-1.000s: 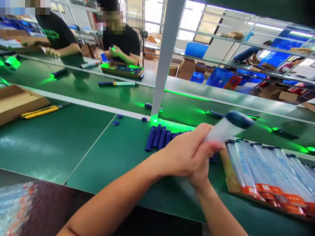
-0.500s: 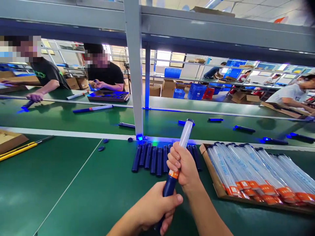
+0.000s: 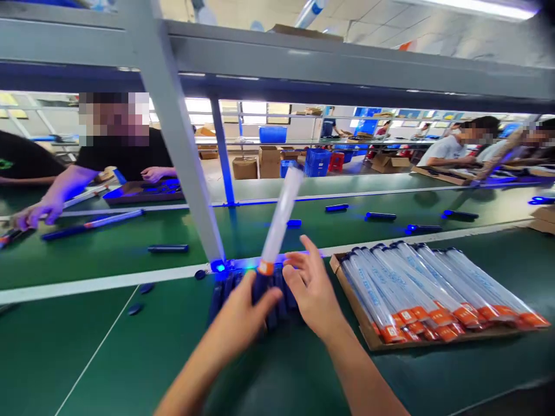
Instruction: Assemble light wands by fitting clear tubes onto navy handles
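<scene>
My left hand is closed round the dark blue lower part of a clear tube with an orange band, held upright and tilted to the right. Beside it, my right hand is off the tube, its fingers spread and nothing in them. Behind my hands several dark blue cylinders lie in a row on the green table, partly hidden. To the right, a cardboard tray holds many clear tubes with orange bands.
A grey post rises left of my hands under an overhead beam. Dark cylinders lie on the strip beyond the white rail. Small dark caps lie at left. Across the bench, a person's hand touches an item.
My right hand has let go of the tube and opened. The left hand and tube have moved up and left. The view has turned right; a person at left has reached onto the strip.
</scene>
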`<state>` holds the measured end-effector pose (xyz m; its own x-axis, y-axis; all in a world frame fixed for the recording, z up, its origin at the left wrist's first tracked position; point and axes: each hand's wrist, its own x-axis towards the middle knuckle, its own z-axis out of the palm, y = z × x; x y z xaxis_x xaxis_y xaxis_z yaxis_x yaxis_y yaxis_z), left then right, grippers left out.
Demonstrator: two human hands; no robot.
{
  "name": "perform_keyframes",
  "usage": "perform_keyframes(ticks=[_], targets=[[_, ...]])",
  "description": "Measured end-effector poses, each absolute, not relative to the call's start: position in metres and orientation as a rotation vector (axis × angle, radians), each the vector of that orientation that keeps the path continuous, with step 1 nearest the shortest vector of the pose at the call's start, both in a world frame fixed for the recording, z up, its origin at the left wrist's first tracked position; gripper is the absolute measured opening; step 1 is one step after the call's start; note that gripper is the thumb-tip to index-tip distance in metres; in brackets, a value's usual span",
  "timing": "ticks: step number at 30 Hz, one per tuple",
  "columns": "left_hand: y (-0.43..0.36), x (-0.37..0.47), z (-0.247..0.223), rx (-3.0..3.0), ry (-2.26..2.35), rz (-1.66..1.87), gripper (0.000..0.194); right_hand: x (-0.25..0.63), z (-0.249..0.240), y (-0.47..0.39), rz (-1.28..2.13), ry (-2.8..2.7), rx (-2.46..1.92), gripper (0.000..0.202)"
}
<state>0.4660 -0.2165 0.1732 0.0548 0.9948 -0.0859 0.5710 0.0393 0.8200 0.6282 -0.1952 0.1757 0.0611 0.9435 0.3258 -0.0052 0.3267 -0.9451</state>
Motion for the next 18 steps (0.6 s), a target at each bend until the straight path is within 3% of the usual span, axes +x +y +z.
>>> perform_keyframes(ticks=[1,3,5,7,13,18], targets=[[-0.182,0.461,0.183,1.694,1.796,0.659,0.046,0.648,0.174,-0.19,0.647,-1.408,-1.135,0.068],[-0.108,0.453,0.196,1.7,1.977,0.598,0.048,0.695,0.163,-0.183,0.106,-1.548,-1.467,0.058],[-0.042,0.448,0.197,1.665,2.157,0.548,0.041,0.745,0.144,-0.178,-0.229,-1.677,-1.789,0.037],[0.006,0.444,0.189,1.607,2.318,0.486,0.038,0.789,0.123,-0.176,-0.457,-1.744,-2.014,0.029],[0.067,0.443,0.147,1.684,2.533,0.32,0.044,0.847,0.103,-0.176,-0.663,-1.78,-2.245,0.022],[0.09,0.452,0.129,2.093,2.247,0.269,0.046,0.862,0.102,-0.164,-0.553,-1.771,-2.315,0.021]])
